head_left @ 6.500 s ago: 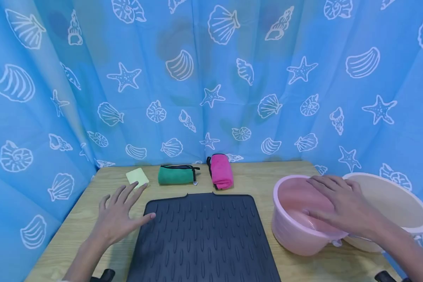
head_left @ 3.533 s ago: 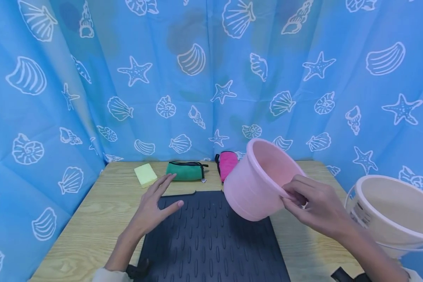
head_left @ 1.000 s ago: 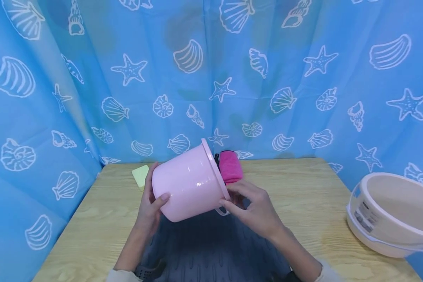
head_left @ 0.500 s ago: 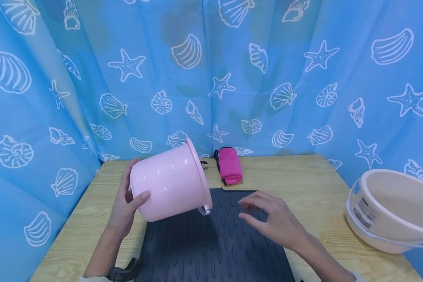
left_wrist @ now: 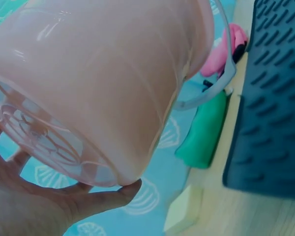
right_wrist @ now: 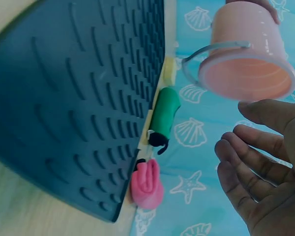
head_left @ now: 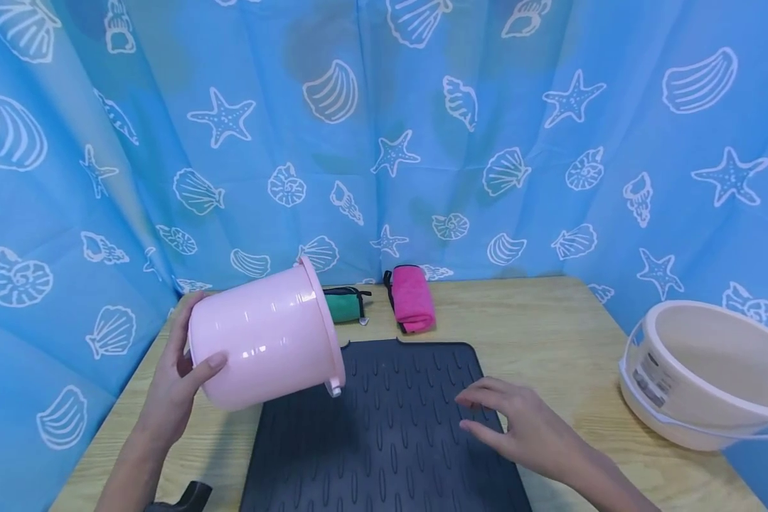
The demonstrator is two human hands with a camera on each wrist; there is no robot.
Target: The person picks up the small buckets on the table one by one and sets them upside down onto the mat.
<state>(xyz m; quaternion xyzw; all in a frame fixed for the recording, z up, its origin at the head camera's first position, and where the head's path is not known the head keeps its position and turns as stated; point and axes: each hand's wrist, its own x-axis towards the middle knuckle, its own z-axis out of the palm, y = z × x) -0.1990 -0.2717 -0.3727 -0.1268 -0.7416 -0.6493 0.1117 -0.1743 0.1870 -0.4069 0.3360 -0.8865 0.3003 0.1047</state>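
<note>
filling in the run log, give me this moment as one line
left hand: holds pink bucket tilted, by its base | right hand: holds nothing, near black mat | cream bucket: on table

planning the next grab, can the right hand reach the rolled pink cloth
Probably yes: the right hand is empty, and nothing blocks its way over the black ridged mat to the rolled pink cloth; the pale pink plastic bucket is further left.

A curtained-off booth here, the kind of room beyond it hidden!
Blue curtain [head_left: 358,153] with white seashells and starfish walls in the wood-grain counter [head_left: 505,313] left, back and right; pink bucket [head_left: 265,338], cream bucket [head_left: 681,387], everyday household gear!
</note>
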